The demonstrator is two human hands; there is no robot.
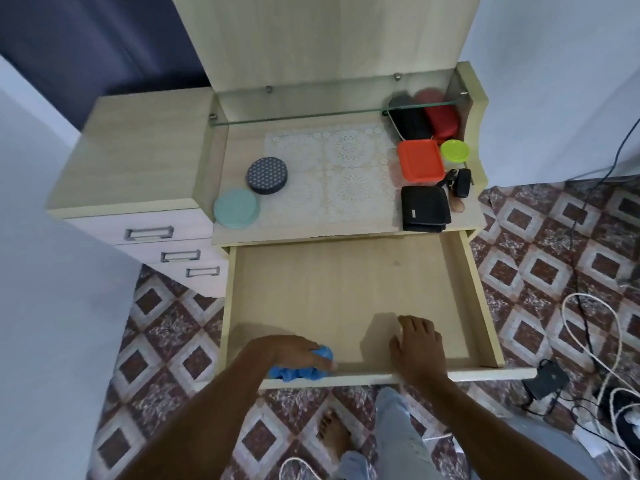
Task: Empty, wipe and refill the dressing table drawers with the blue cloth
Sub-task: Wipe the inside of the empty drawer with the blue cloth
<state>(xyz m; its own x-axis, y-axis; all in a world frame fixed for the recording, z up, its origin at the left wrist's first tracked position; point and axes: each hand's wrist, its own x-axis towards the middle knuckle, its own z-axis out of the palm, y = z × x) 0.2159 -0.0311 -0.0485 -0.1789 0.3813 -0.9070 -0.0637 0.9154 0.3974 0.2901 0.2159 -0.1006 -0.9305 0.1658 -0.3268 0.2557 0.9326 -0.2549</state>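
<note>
Gripping the blue cloth (299, 371), the left hand (294, 349) rests inside the drawer (346, 289).

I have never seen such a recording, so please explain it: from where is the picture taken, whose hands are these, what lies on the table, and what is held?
No machine is here: a person works with two bare hands. The picture comes from a camera worn on the person's head, looking down. The left hand grips a blue cloth at the front edge of the open drawer. The right hand rests on the drawer bottom and holds nothing. On the table top lie a lace mat, a dark tin, a teal tin, an orange box, a green lid, a black wallet, a black case and a red case.
</note>
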